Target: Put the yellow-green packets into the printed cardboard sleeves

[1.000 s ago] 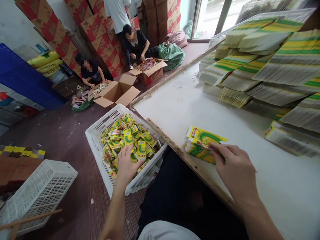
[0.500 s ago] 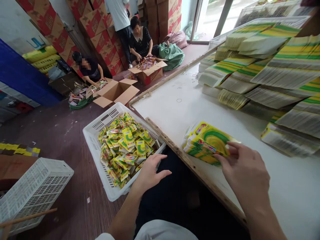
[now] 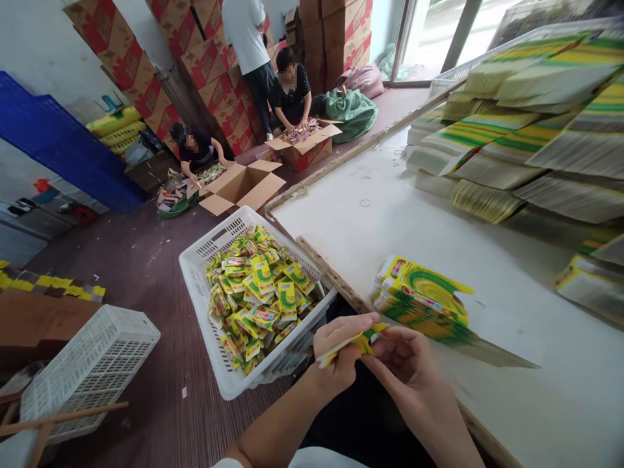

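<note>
My left hand (image 3: 336, 351) is closed on a small yellow and green carton (image 3: 358, 343), held over my lap near the table edge. The fingertips of my right hand (image 3: 407, 364) pinch the carton's other end. Just beyond, a stack of flat yellow-green cartons (image 3: 424, 296) leans on the white table (image 3: 341, 221). To the left, a white plastic basket (image 3: 197, 276) holds a heap of folded yellow cartons (image 3: 260, 273).
Large piles of flat cartons (image 3: 517, 143) fill the table's far right. A wooden strip (image 3: 336, 276) edges the table. An open cardboard box (image 3: 238, 185) and two seated people are beyond the basket; another person stands. A white crate (image 3: 92, 370) lies lower left.
My right hand has come left from the stack to my left hand, which has closed. A carton is now between them. The view has shifted, so the scene sits slightly further right.
</note>
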`<state>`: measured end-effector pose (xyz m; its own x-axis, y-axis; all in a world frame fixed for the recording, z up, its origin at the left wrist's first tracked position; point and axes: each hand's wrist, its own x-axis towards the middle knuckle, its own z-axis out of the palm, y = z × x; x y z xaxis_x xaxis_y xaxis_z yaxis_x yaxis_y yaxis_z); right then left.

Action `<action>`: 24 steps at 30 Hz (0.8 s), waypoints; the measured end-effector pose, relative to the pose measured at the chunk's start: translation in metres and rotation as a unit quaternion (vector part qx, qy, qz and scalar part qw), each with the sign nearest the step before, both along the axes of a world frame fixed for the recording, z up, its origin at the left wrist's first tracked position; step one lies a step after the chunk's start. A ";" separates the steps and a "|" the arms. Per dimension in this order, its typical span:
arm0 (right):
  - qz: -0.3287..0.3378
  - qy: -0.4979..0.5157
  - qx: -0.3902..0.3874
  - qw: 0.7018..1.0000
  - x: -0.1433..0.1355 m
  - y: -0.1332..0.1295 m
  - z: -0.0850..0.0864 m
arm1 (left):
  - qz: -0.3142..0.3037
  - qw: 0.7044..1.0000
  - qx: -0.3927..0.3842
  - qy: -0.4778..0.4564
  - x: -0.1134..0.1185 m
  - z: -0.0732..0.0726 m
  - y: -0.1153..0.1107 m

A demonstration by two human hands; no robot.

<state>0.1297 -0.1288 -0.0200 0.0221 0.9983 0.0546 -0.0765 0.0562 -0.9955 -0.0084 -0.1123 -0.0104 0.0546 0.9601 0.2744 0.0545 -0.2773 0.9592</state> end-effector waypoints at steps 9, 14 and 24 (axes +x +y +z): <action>-0.059 -0.018 0.029 0.998 -0.006 -0.017 0.000 | 0.082 0.974 -0.133 -0.165 0.019 -0.020 -0.005; -0.016 -0.065 0.063 0.996 -0.003 -0.018 -0.002 | 0.090 0.960 -0.166 -0.207 0.024 -0.011 -0.004; 0.107 -0.037 0.011 0.994 -0.003 -0.025 -0.002 | 0.090 0.953 -0.185 -0.222 0.025 -0.004 0.001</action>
